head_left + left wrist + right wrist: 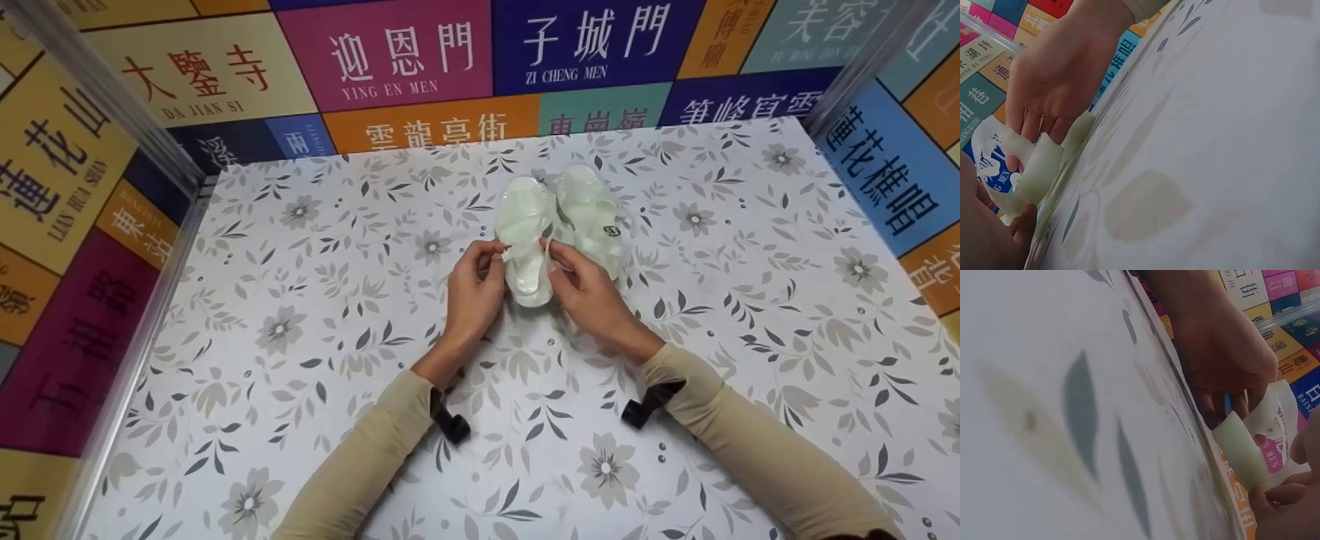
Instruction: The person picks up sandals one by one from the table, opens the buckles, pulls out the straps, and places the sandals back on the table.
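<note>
The left hand (474, 289) pinches the left side of the near sandal (527, 244), fingers curled on what looks like its thin strap. That sandal lies mid-bench (300, 315), heel toward the person, touching the far sandal (596, 217) on its right. The right hand (592, 289) pinches the strap's other side. By my reading the step in hand is working the strap, fastening or loosening it; the next move calls for small, steady finger work with the sole kept flat. Both sandals are pale, glossy, translucent jelly, and the far one carries a small round emblem.
</note>
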Tool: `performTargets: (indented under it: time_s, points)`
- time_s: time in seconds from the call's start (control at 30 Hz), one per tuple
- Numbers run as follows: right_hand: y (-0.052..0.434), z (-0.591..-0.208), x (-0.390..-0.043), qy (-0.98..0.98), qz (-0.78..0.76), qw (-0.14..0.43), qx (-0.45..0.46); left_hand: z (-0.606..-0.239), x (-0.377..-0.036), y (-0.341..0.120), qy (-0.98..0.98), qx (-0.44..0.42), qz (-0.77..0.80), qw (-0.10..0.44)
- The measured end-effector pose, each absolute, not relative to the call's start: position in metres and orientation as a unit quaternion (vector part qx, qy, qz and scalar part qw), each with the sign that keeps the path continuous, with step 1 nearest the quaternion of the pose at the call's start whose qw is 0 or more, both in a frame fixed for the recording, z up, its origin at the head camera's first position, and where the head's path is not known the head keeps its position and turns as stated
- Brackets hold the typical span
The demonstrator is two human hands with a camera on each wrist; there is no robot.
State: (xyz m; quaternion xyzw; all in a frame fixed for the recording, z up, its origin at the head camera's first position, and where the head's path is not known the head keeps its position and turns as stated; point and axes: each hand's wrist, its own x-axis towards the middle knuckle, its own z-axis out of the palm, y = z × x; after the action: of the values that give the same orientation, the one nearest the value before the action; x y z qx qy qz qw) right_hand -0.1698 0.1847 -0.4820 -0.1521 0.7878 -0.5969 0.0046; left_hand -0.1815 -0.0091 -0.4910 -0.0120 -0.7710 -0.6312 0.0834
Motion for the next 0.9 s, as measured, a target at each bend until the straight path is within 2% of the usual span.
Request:
performTargets:
  time_s: [0.2,0.37,0.63,0.9]
  points:
    - [0.179,-0.483,-0.187,0.792,-0.593,-0.009,-0.144,-0.491,-0.2,-0.005,-0.773,0.002,-0.627,0.096]
    - [0.18,-0.485,-0.193,0.807,-0.576,0.015,-0.128,-0.494,-0.207,-0.005,-0.797,0.003,-0.598,0.085]
    - [0.186,-0.487,-0.194,0.811,-0.569,0.03,-0.131,-0.493,-0.203,-0.006,-0.822,0.006,-0.566,0.065]
    - [0.188,-0.478,-0.193,0.807,-0.578,0.038,-0.116,-0.486,-0.2,-0.002,-0.834,0.006,-0.545,0.089]
